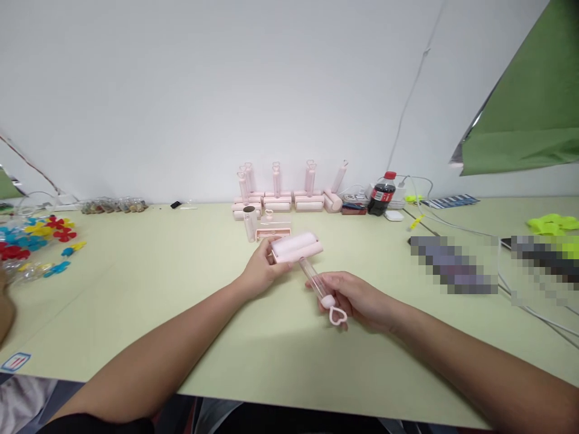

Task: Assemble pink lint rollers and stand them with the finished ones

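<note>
A pink lint roller (296,248) with a clear handle and a heart-shaped end loop is held above the table between both hands. My left hand (263,265) is closed around the left end of its head. Its handle lies in the closed fingers of my right hand (350,295), with the heart loop pointing toward me. Just beyond the roller stand a loose paper roll (249,224) and an open pink case part (274,232). Another heart-ended handle piece (269,215) lies behind them.
Several finished-looking pink lint rollers (309,199) stand along the wall. A cola bottle (382,194), white cables (470,232) and a pixelated object (447,265) are on the right. Colourful plastic flower shapes (31,241) lie left, near part of another person's arm (5,307).
</note>
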`<action>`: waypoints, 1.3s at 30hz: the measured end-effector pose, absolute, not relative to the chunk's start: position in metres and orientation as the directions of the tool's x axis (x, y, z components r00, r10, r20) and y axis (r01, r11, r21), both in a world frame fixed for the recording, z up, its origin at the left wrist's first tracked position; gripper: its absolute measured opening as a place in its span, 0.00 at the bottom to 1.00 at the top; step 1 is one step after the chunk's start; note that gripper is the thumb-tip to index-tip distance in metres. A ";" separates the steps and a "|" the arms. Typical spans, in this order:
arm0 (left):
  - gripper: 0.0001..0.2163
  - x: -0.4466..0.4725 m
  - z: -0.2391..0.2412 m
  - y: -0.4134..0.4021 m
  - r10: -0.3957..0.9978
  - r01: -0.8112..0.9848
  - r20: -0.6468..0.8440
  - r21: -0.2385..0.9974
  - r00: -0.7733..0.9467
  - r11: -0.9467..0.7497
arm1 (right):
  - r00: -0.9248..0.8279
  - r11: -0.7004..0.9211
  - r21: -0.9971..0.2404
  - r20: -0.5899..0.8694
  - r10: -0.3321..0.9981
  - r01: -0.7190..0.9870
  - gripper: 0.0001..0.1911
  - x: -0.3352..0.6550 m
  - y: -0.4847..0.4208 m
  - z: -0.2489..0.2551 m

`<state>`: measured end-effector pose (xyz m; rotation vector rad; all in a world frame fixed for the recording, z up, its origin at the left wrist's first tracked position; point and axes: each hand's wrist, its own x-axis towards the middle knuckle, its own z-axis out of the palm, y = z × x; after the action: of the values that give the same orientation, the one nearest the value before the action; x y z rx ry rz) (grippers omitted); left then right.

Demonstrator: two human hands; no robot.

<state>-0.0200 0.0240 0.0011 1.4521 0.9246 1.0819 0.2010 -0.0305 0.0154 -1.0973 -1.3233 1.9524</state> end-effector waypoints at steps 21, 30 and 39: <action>0.20 -0.016 -0.007 0.031 0.960 0.017 0.002 1.000 0.282 -0.007 | -0.213 -0.403 -0.909 -0.376 0.902 -0.104 0.08 0.216 0.062 0.042; 0.18 -0.014 -0.006 0.029 0.946 0.021 -0.005 1.000 0.323 -0.002 | -0.008 -0.151 -0.986 -0.152 0.988 0.068 0.24 0.215 0.142 0.068; 0.16 -0.013 -0.009 0.029 0.930 0.086 0.002 0.996 0.367 -0.036 | 0.170 0.107 -0.777 0.266 0.949 0.620 0.12 0.218 0.179 0.042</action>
<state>-0.0133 0.0289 -0.0088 1.4440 0.9799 0.8958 0.2177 0.1794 0.0415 -1.6016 -1.5380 0.4906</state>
